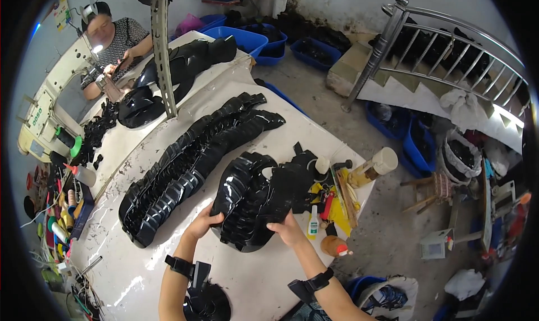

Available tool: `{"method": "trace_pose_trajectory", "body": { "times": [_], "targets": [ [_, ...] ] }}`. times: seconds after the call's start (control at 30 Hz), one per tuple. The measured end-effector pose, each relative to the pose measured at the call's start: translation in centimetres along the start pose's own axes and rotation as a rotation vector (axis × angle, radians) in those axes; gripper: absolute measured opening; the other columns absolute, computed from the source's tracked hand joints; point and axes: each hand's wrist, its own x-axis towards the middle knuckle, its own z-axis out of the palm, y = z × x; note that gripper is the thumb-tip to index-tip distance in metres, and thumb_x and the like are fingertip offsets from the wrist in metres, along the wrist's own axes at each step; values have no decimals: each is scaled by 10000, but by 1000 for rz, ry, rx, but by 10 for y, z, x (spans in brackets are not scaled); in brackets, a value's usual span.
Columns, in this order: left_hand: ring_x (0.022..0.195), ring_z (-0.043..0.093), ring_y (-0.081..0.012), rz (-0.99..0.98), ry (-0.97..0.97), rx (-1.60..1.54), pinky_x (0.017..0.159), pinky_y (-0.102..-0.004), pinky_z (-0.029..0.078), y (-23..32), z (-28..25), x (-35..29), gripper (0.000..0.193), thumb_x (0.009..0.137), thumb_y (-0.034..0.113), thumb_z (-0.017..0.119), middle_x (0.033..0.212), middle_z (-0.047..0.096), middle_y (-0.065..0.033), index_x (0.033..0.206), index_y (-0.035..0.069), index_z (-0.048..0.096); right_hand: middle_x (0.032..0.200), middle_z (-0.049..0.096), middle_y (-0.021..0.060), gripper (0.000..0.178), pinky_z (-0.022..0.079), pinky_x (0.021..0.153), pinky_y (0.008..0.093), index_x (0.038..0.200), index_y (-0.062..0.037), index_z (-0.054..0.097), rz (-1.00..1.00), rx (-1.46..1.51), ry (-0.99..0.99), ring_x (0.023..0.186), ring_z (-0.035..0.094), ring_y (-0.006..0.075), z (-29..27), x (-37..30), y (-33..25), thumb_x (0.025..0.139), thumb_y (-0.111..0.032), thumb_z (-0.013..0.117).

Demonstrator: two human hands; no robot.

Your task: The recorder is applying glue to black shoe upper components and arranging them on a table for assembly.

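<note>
Left hand [202, 222] and right hand [288, 230] both grasp a black bundle [247, 206], frame centre | glossy, curved, stacked layers | matte-faced right side

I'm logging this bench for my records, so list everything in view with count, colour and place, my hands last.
Bundle: one, black, between both hands
Long rows: two, glossy black, left of bundle
Small bottle: one, white and green, right of bundle
Orange bottle: one, orange, near right hand
Jar: one, clear, white lid, right corner
Table: one, white, centre
Sewing machine: one, cream, upper left
Co-worker: one, patterned top, behind machine
Tubs: several, blue, mostly floor
Railing: one, silver, upper right
Left hand: one, bare, bundle's left side
Right hand: one, bare, bundle's right side
Edge clutter: too blurred to count
</note>
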Motion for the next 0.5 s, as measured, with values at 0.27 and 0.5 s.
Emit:
{"method": "trace_pose_trajectory", "body": {
  "times": [0.27, 0.5],
  "targets": [
    [916, 442, -105, 82, -100, 43, 835, -226, 335, 48, 11, 98, 646, 704, 282, 667, 1015, 509, -10, 1222, 27, 379, 1070, 442, 36, 710, 375, 859, 269, 1241, -76, 245, -58, -2, 94, 986, 447, 132, -40, 69, -33, 619, 47, 565],
    [963, 444, -117, 58, -118, 72, 876, -237, 305, 64, 6, 174, 594, 704, 300, 657, 1027, 525, -37, 1169, 6, 434, 1047, 454, 38, 643, 400, 829, 271, 1223, -68, 263, -88, 53, 250, 950, 468, 133, -63, 118, -32, 644, 41, 521]
  ]
}}
